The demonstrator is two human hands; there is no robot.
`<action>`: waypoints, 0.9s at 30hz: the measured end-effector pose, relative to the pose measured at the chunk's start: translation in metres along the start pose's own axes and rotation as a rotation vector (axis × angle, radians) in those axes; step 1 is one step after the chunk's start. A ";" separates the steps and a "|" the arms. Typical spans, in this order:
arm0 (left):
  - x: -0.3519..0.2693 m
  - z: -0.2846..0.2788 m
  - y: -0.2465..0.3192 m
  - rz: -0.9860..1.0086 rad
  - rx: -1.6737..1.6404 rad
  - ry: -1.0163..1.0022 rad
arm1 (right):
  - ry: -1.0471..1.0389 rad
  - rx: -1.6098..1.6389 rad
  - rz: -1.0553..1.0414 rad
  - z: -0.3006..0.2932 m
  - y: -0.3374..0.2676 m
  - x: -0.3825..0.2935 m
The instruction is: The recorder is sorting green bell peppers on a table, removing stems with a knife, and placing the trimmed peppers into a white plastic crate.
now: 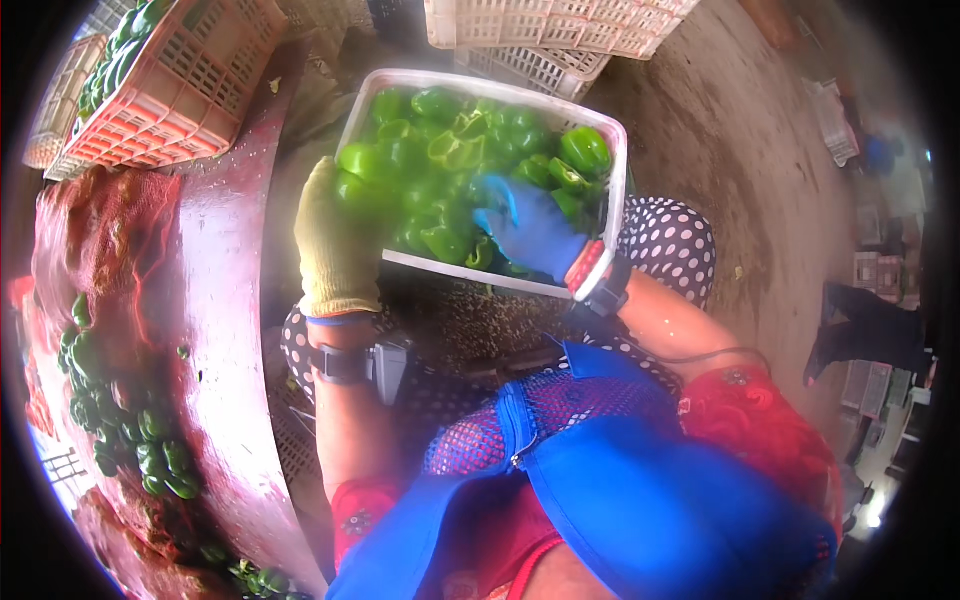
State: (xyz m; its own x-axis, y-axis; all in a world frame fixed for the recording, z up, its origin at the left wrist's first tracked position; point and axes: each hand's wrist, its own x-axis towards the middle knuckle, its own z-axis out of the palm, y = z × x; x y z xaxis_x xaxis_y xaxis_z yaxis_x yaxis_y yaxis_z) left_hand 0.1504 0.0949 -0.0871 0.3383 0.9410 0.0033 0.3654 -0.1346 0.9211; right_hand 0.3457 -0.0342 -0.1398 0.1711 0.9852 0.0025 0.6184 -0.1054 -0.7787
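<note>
A white plastic crate (pixel 480 279) holds many green bell peppers (pixel 457 150), some of them cut or broken open. My left hand (pixel 337 232), in a pale yellow knit glove, lies at the crate's left edge beside a blurred green pepper; its fingers are partly hidden, so I cannot tell whether it grips anything. My right hand (pixel 529 225), in a blue glove, reaches over the crate's near right rim among the peppers. Its thumb and fingers are apart, and no pepper shows between them.
Orange-pink crates (pixel 172 82), one with green peppers, stand at the upper left on a worn ledge (pixel 225 247). Below them are red mesh sacks (pixel 112 232) and loose green peppers (pixel 157 450). Pale stacked crates (pixel 555 26) stand beyond. A dark-clothed person (pixel 874 330) is at the far right.
</note>
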 end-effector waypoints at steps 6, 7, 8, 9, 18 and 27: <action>-0.023 0.016 0.001 0.139 -0.093 -0.243 | -0.192 0.283 -0.436 -0.016 -0.029 0.048; -0.025 0.020 0.000 0.162 -0.118 -0.274 | -0.191 0.281 -0.429 -0.017 -0.027 0.045; -0.027 0.022 -0.002 -0.001 -0.274 -0.335 | -0.159 0.369 -0.422 -0.017 -0.024 0.041; -0.027 0.024 -0.002 -0.083 -0.353 -0.362 | -0.130 0.457 -0.417 -0.018 -0.025 0.039; -0.021 0.032 -0.006 0.332 -0.277 -0.383 | -0.033 1.464 0.179 -0.019 -0.012 0.041; 0.006 0.040 -0.027 0.239 -0.343 -0.294 | 0.278 -0.277 0.242 -0.037 0.029 0.024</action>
State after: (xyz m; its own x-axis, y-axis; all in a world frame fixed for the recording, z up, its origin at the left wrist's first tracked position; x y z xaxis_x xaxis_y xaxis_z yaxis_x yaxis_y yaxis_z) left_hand 0.1770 0.0918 -0.1271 0.6256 0.7625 0.1649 -0.0409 -0.1791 0.9830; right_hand 0.3966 -0.0189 -0.1391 0.5120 0.8581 0.0387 0.7102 -0.3975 -0.5811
